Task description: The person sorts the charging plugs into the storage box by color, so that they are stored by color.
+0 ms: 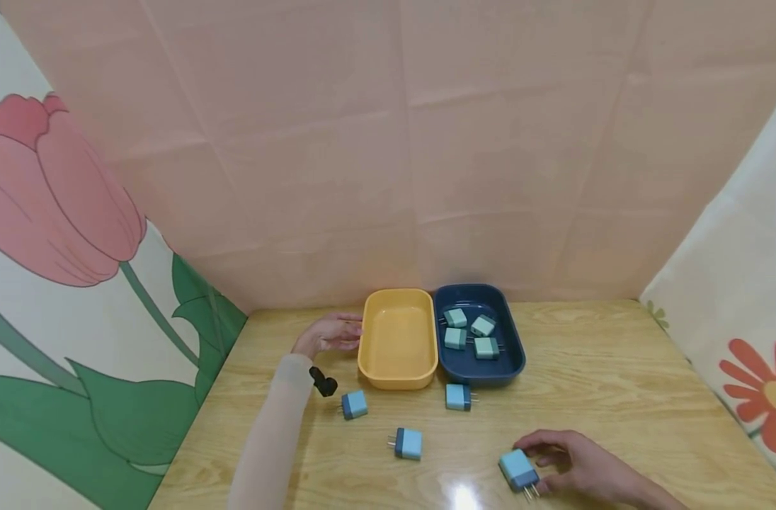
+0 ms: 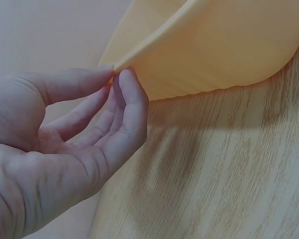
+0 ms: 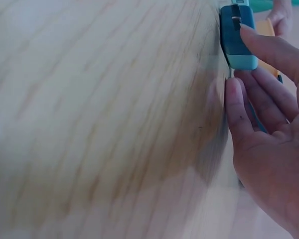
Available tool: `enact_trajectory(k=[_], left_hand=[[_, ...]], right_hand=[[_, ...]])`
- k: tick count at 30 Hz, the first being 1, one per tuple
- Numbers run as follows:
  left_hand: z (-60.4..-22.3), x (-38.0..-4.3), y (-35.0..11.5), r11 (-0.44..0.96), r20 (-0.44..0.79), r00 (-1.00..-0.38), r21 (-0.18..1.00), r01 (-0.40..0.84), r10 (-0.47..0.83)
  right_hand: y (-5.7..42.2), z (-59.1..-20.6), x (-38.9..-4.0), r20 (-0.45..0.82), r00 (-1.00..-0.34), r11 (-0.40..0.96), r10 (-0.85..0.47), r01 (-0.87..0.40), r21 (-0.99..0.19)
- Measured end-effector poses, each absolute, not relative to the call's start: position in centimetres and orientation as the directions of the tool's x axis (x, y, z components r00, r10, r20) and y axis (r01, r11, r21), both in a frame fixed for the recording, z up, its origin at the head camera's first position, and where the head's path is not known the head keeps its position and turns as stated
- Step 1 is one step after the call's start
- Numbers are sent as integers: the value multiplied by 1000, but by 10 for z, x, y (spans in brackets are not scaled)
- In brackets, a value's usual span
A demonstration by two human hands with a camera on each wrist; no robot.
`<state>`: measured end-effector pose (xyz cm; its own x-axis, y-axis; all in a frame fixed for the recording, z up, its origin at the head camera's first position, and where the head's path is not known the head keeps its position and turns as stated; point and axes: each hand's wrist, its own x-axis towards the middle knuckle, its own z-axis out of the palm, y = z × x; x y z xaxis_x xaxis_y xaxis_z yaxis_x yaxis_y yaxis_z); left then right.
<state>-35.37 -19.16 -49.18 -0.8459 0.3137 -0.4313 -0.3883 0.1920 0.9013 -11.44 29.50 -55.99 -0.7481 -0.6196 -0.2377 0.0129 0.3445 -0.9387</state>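
One wooden table (image 1: 585, 361), pink backdrop (image 1: 464, 142) — left hand (image 1: 331, 333) pinch-tight on yellow tray (image 1: 397, 340), right hand (image 1: 575, 464) likewise on blue charger (image 1: 517, 465)

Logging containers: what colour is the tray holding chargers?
The tray is navy, clearest in the head view.

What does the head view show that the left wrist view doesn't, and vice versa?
Only the head view: the navy tray with four chargers in it, the other four chargers outside the trays, the right hand at one of those, and the tulip print.
Only the left wrist view: a clear close-up of thumb and finger pinching the rim.
Both: left hand, yellow tray, wooden table.
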Motion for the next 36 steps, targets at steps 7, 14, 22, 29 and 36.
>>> enact_trajectory(k=[7, 14, 22, 29, 36], left_hand=[[-493, -355, -191, 191, -430, -842, 902, -386, 327], [-496, -355, -190, 193, -420, -844, 907, -376, 333], [-493, -354, -191, 183, -419, -848, 907, -379, 325], [-492, -354, -191, 182, -425, -846, 905, -385, 322], [-492, -355, -192, 173, -425, -849, 905, -389, 314]], right_hand=[[294, -558, -117, -258, -710, 322, -655, 47, -946], [293, -560, -116, -271, -708, 337, -653, 49, -940], [293, -561, -116, -267, -720, 346, -640, 40, -937], [292, -562, -115, -275, -727, 359, -630, 42, -932], [289, -559, -116, -283, -742, 386, -608, 36, -922]])
